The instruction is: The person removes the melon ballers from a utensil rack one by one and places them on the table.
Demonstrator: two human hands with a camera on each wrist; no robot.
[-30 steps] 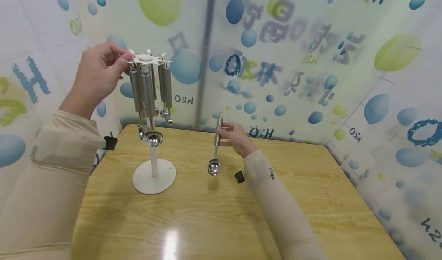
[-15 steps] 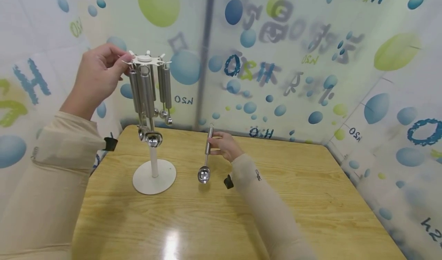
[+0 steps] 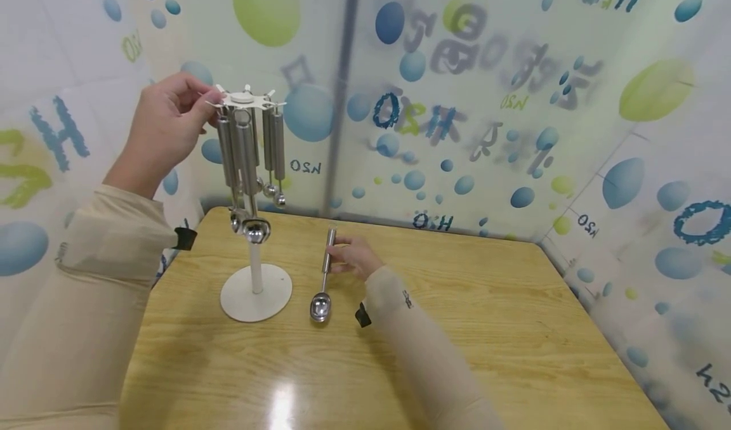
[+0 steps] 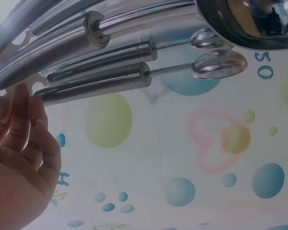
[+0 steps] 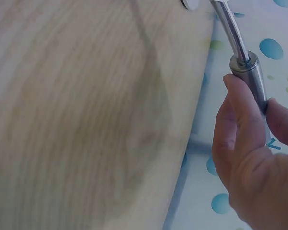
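Observation:
In the head view a white rotating rack [image 3: 256, 274] stands on the left of the table, its round base flat. Several steel scoops [image 3: 247, 160] hang by their handles from its top hooks. My left hand [image 3: 168, 122] pinches the edge of the rack's top between thumb and fingers. The left wrist view shows those fingers [image 4: 21, 124] beside the hanging handles. Right of the rack, my right hand [image 3: 352, 257] grips a steel scoop [image 3: 321, 307] by its handle, bowl downward and slightly tilted. Whether that bowl touches the table I cannot tell. Its bowl is mostly cut off in the right wrist view.
The wooden table [image 3: 485, 328] extends to the right and toward the front. Behind it and along both sides hangs a printed curtain [image 3: 474, 132] with blue and green spots, close to the table's back edge.
My right hand has moved left and down with the scoop, which is now lower and nearer the rack's base. My left hand keeps its pinch on the rack top.

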